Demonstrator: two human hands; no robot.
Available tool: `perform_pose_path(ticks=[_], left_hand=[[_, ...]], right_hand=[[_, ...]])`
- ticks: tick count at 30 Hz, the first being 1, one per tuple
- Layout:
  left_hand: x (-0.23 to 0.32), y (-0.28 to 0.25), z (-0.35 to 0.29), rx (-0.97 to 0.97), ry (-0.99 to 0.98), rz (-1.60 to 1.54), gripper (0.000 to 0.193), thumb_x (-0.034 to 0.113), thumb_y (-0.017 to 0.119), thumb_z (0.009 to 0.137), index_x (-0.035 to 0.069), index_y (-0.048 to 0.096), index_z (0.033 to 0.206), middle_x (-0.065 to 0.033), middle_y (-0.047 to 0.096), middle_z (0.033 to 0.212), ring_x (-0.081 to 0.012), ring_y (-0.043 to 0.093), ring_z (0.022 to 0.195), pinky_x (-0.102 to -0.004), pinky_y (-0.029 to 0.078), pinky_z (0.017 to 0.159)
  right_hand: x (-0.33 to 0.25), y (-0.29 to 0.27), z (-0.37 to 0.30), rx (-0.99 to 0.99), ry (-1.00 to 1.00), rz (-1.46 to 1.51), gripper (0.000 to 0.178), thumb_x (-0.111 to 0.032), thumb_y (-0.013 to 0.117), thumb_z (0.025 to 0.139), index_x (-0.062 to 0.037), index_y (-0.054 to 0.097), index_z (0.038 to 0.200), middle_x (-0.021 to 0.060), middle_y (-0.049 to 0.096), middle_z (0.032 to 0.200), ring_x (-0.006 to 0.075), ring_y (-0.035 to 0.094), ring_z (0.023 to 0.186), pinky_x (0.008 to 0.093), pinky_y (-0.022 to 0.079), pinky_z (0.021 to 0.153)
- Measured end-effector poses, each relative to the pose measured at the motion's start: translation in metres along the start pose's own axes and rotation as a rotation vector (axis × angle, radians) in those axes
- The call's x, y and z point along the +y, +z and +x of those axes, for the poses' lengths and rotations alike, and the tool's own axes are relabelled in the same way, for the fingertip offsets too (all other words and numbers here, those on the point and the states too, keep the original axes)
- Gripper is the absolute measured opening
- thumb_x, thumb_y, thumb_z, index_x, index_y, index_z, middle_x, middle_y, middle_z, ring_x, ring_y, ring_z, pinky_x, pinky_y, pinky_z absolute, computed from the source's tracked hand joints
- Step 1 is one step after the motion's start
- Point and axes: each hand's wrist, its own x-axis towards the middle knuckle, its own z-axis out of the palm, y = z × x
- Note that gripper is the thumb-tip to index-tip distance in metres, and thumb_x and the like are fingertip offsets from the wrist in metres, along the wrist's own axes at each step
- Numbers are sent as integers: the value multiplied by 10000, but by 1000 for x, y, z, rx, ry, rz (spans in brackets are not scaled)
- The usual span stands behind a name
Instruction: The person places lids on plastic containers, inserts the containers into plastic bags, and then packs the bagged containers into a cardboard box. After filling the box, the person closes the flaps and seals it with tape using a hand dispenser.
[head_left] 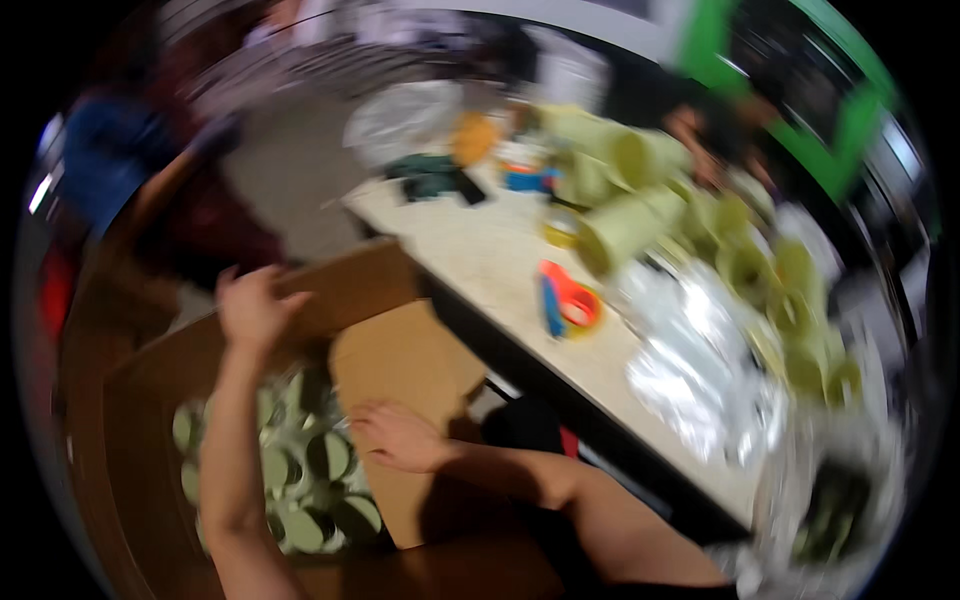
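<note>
A large brown cardboard box [150, 400] stands in front of me, with several pale green round cylindrical pieces [303, 528] inside, some in clear plastic. My left hand [258, 308] reaches across the box to its far wall. Its fingers and thumb are apart at the rim, with the fingertips partly blurred. Against the box's right side, my right hand [398, 436] lies with outstretched fingers on a cardboard flap [410, 350] that slants over part of the contents. Neither palm shows.
A pale worktable [480, 260] runs along the right, its edge close to the box. On it lie an orange-and-blue tape dispenser [572, 300], silvery plastic bags [690, 350] and yellow-green tubes [635, 225]. A person in blue [115, 150] is at left; another person's arm [695, 145] is behind the tubes.
</note>
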Motion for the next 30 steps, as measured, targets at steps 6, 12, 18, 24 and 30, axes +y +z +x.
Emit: perform_pose_path(ticks=[6,12,18,24,30], left_hand=[[5,17,-220,-327,239,-290,453,309,784,693,77,640,1055,-160,641,1013,-379,612,979,-474,490,849],[-266,-152,-303,-230,-853,730,616,319,752,794,13,502,1266,-175,636,1135,-352,634,1018,-455,530,861],[-162,-103,-312,-1180,-482,-39,947,676,745,706,59,529,1391,-272,577,1317,-348,556,1259,-418,452,1053],[-156,-135,-289,-1087,-671,-370,749,562,643,898,-35,532,1337,-247,628,1272,-366,594,1214,-391,477,1004],[40,-172,-361,-183,-145,-25,570,658,581,834,125,691,1001,-53,627,1018,-271,580,1001,-545,341,1025]], right_hand=[[-45,-34,68,305,-140,-161,830,-317,764,753,32,441,1434,261,398,1511,426,373,1410,587,277,1144],[3,27,72,-64,-24,-256,843,-518,649,859,30,423,1458,234,345,1557,378,251,1484,580,162,1199],[-42,73,152,-245,-66,-8,776,-465,626,887,3,414,1469,201,310,1582,355,216,1498,603,160,1185],[-126,168,215,-438,-461,-293,906,-480,631,884,-106,199,1587,51,168,1666,265,103,1541,555,113,1220],[-136,160,208,-565,-500,-375,944,-545,634,869,-119,201,1592,51,159,1670,262,122,1539,566,156,1203]])
